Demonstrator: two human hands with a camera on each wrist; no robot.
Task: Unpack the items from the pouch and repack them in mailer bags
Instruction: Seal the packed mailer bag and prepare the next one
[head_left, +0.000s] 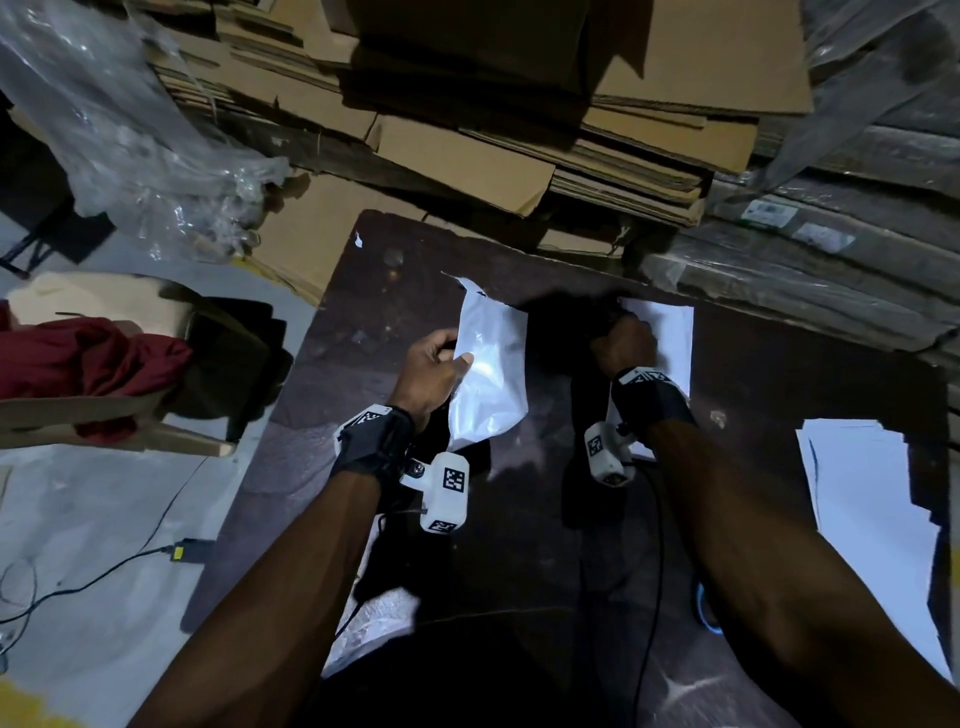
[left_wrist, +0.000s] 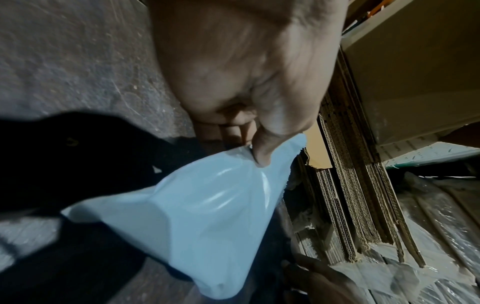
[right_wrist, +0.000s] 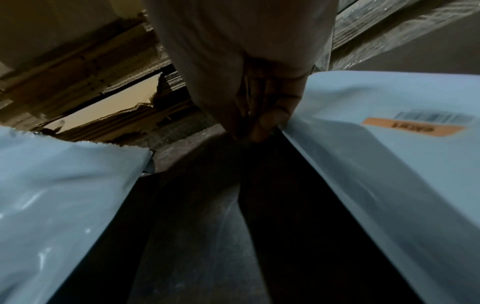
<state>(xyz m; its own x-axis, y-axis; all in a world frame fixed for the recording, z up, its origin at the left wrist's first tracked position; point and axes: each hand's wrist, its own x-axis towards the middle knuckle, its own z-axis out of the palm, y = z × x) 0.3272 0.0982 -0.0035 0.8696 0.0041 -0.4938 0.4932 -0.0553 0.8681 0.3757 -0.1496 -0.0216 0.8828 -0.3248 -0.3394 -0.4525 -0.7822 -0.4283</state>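
On the dark board (head_left: 769, 395) my left hand (head_left: 434, 366) pinches the left edge of a white plastic pouch (head_left: 491, 374) with a torn, serrated top, and lifts it. In the left wrist view my thumb (left_wrist: 262, 152) presses on the pouch (left_wrist: 207, 216). My right hand (head_left: 623, 345) has its fingers curled around a black item (head_left: 561, 327), which looks like cloth, just right of the pouch. Under this hand lies a flat white mailer bag (head_left: 672, 338); it carries a barcode and an orange label (right_wrist: 413, 126). The black item (right_wrist: 298, 205) runs between pouch (right_wrist: 64, 205) and mailer.
More white mailer bags (head_left: 872, 499) lie at the board's right edge. Flattened cardboard (head_left: 467, 135) is stacked behind the board, with clear plastic film (head_left: 130, 130) at back left. A cardboard box holding red cloth (head_left: 88, 364) sits left. Cables (head_left: 104, 566) cross the floor.
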